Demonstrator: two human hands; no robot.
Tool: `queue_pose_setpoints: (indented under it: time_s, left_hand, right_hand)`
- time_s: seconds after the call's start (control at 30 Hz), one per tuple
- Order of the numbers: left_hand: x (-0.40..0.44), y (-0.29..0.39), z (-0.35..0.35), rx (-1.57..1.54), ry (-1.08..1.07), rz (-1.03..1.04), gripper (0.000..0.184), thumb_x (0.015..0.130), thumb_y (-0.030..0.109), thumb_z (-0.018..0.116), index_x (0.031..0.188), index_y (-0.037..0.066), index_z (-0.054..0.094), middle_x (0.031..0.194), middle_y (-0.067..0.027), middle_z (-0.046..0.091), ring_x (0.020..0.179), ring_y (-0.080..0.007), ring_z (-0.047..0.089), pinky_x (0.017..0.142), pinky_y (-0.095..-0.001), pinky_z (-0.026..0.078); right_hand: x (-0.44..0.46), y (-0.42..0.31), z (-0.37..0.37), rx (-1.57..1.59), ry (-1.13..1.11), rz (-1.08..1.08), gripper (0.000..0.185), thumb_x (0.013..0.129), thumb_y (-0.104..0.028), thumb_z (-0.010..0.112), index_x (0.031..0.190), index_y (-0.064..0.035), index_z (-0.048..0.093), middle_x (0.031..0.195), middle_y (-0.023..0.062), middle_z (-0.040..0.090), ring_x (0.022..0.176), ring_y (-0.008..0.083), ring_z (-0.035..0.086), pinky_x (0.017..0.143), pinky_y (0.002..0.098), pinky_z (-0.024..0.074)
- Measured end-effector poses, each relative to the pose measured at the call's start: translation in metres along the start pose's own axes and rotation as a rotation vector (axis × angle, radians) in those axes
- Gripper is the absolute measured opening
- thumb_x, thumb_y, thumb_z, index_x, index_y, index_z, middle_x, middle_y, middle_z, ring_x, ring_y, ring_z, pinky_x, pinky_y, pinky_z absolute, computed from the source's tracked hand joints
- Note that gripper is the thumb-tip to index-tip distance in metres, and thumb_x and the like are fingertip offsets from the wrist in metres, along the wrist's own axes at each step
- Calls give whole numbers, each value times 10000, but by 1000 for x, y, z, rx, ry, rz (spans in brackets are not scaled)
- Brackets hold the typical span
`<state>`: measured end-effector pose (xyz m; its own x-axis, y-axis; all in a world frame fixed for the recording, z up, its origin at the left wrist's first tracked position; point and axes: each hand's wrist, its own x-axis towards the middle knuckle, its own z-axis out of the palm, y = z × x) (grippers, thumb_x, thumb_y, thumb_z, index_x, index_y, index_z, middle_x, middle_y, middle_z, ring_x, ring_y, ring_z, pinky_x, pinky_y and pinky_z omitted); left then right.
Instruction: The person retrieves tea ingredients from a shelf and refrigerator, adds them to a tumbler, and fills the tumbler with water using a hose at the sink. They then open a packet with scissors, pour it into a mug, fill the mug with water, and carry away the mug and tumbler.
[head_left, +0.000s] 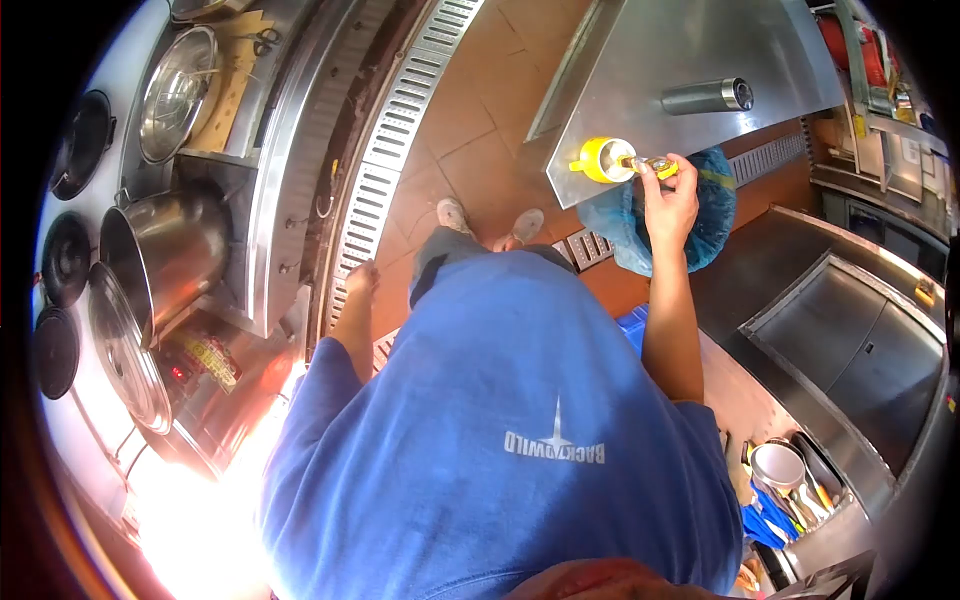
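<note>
On the right, my right hand (672,200) is closed on a small yellow-and-dark thing (660,168), too small to name surely. The thing's end reaches over the rim of a yellow mug (590,160) with a pale inside. The mug stands at the near corner of a steel table (640,70). Behind the mug, a dark grey flask (700,96) with a steel end lies on its side. My left hand (362,281) hangs low beside my body, away from the objects; its fingers cannot be made out clearly.
A bin with a blue bag (625,225) stands beneath the table corner, under my right forearm. To the left, a large steel pot (165,250), a lid (130,350) and a steel bowl (180,95) line a counter. A tub of utensils (780,465) sits lower right.
</note>
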<state>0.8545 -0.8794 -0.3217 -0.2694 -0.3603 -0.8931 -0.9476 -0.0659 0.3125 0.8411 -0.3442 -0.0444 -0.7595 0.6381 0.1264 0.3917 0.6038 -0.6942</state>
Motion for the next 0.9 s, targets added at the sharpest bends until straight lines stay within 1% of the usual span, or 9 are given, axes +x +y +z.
queue_pose_setpoints:
  time_s: [0.07,0.13,0.23,0.43,0.5,0.57,0.77,0.83,0.9]
  left_hand:
    - [-2,10,13,23,-48,28,185,877,244,612,987,97,592,849,-36,608,706,-145,574,618,-310,457]
    - [-9,22,28,40,-128,89,234,873,257,613,1046,102,588,920,-42,621,790,-155,593,679,-315,467]
    - [-5,43,46,58,-170,174,297,861,262,619,1084,69,586,931,-60,635,798,-173,601,657,-316,468]
    - [-7,84,43,-23,-233,248,260,872,251,619,1083,109,568,907,-27,624,796,-138,595,722,-300,469]
    - [1,86,33,-46,-268,252,230,879,240,616,1060,103,576,896,-19,618,782,-133,585,692,-279,454]
    - [7,81,23,27,-163,225,264,859,261,638,1053,87,595,870,-12,604,772,-146,586,649,-299,471]
    - [20,49,-2,60,-150,105,239,840,240,623,1033,102,594,861,-25,597,745,-130,576,634,-285,470]
    - [13,41,-3,39,-133,41,131,898,222,594,968,111,599,793,2,574,681,-117,548,605,-285,435]
    - [6,38,2,41,-95,46,130,892,218,602,959,107,600,786,3,571,681,-118,548,605,-287,436]
  right_hand:
    - [-1,-3,1,-38,65,-106,412,775,-215,762,1105,-62,567,809,103,656,696,202,645,647,326,502]
    - [-2,0,4,-30,61,-85,414,776,-219,763,1105,-61,567,812,103,656,698,201,645,648,325,501]
    - [-4,5,10,-17,65,-67,413,778,-228,761,1102,-61,567,810,100,656,700,202,645,653,324,499]
    - [-6,6,15,-64,40,4,400,786,-246,751,1092,-65,567,817,90,652,707,208,643,671,335,498]
    - [-7,8,14,-76,52,0,398,787,-251,749,1090,-66,568,825,88,652,714,208,644,676,338,498]
    - [-7,10,14,-67,73,32,401,786,-247,750,1092,-64,567,841,89,654,732,210,647,682,339,499]
    - [-8,6,12,-29,113,-20,403,789,-240,748,1096,-55,564,878,88,652,759,203,641,695,334,498]
    - [-8,6,12,-15,96,15,401,790,-238,747,1096,-54,563,889,87,652,762,200,639,698,332,498]
    - [-8,6,13,-1,78,49,399,792,-236,746,1096,-54,563,899,87,653,766,197,636,700,330,497]
